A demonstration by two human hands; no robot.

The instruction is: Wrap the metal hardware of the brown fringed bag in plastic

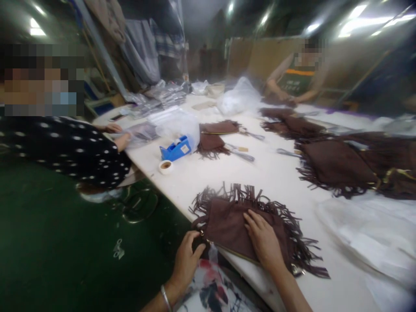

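A brown fringed bag [227, 219] lies at the near edge of the white table [273, 173]. My left hand [187, 256] is closed in a pinch on the bag's near-left corner, by the zipper end. My right hand [264, 240] lies flat on top of the bag with its fingers stretched out, pressing it down. Fringe spreads out along the bag's far and right sides.
More brown fringed bags lie at the right [338, 167] and centre [214, 138]. A blue tape dispenser [176, 149], a tape roll [166, 167], scissors [242, 155] and plastic bags [238, 97] are on the table. One person [65, 143] sits at left, another [294, 80] at the far end.
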